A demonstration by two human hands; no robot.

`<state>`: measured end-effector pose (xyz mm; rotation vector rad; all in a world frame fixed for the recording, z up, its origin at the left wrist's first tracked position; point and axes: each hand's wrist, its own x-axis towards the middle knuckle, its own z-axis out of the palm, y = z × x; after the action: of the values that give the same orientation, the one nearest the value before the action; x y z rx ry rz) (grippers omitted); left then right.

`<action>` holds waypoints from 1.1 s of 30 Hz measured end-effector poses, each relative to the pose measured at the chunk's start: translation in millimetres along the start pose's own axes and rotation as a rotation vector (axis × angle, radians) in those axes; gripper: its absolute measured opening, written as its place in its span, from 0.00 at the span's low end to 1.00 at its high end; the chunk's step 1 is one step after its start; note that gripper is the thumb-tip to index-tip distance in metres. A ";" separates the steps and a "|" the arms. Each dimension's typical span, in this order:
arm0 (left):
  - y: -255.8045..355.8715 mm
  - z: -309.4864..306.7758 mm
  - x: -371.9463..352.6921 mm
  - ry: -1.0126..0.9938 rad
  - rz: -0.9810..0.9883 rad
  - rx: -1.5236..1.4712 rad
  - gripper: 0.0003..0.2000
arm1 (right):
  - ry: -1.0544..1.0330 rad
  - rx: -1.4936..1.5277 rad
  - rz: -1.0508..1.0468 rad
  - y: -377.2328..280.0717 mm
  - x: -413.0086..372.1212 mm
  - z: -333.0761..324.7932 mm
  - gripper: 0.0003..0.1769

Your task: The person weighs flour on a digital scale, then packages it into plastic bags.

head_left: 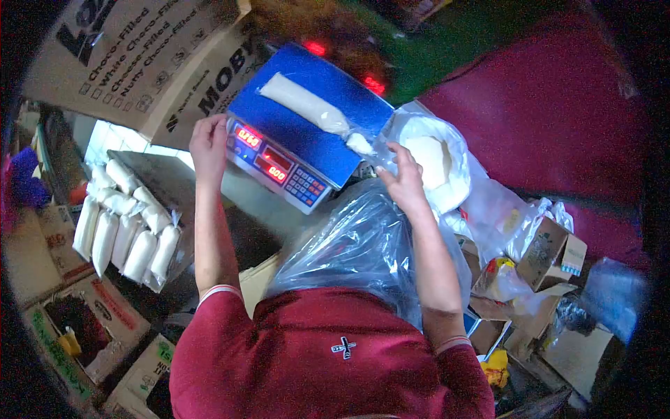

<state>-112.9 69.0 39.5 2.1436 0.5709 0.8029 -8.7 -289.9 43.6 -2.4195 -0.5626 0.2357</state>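
A narrow clear bag of white powder (303, 103) lies slantwise on the blue platform of a digital scale (269, 77). Its loose end points toward my right hand (405, 174), whose thumb and fingers close on the clear plastic there. At the scale's left front corner is my left hand (209, 138), fingers bent and together beside the lit red display; what they hold, if anything, is hidden. Just right of the scale, a large open sack of white powder (438, 164) stands close to my right hand. Clear plastic sheeting (349, 244) spreads below the scale, in front of my body.
Several filled white bags (125, 227) are piled at the left. Behind the scale stands a large printed cardboard box (132, 63). Open cartons (551, 255) and crumpled plastic crowd the right. A dark red surface (537, 112) stretches across the upper right. More boxes (87, 328) sit lower left.
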 end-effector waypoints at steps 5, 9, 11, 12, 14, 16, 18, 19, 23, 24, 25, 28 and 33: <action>16.3 69.8 -2.8 -0.182 0.335 0.059 0.09 | -0.012 -0.046 0.005 -11.0 7.1 -3.0 0.29; 45.4 107.5 3.3 -0.309 0.510 0.132 0.12 | 0.013 -0.113 -0.057 -17.0 16.0 -4.2 0.29; 51.2 118.5 -0.3 -0.348 0.475 0.186 0.13 | 0.018 -0.154 -0.064 -19.9 21.6 -2.8 0.29; 51.2 122.4 -2.2 -0.368 0.456 0.213 0.13 | 0.019 -0.174 -0.067 -21.4 23.9 -2.1 0.29; 45.2 129.7 -4.9 -0.403 0.455 0.278 0.13 | 0.018 -0.195 -0.051 -25.2 27.2 -1.5 0.29; 42.1 133.4 -6.5 -0.418 0.456 0.320 0.13 | 0.011 -0.201 -0.055 -29.0 30.1 1.9 0.29; 40.4 136.0 -8.5 -0.413 0.460 0.340 0.13 | -0.002 -0.193 -0.077 -33.8 32.4 7.1 0.30; 40.1 136.5 -9.1 -0.414 0.461 0.328 0.12 | -0.004 -0.183 -0.073 -36.4 32.9 8.9 0.30; 46.2 133.2 -10.4 -0.437 0.449 0.313 0.12 | -0.007 -0.122 -0.047 -34.8 33.5 12.0 0.30; 47.7 131.1 -10.4 -0.448 0.440 0.318 0.12 | -0.008 -0.102 -0.038 -31.9 33.0 12.9 0.31; 46.8 130.1 -10.6 -0.436 0.453 0.298 0.11 | -0.008 -0.115 -0.036 -30.7 32.4 13.1 0.31; 41.9 133.3 -12.1 -0.423 0.475 0.244 0.10 | 0.002 -0.142 -0.040 -29.4 31.8 14.9 0.31; 38.1 132.1 -5.2 -0.534 0.466 0.256 0.16 | -0.019 -0.080 -0.027 -34.7 37.8 19.6 0.31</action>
<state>-19.0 -23.4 -0.1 2.6374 -0.1178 0.3632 7.5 -237.6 48.7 -2.4873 -0.6237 0.2291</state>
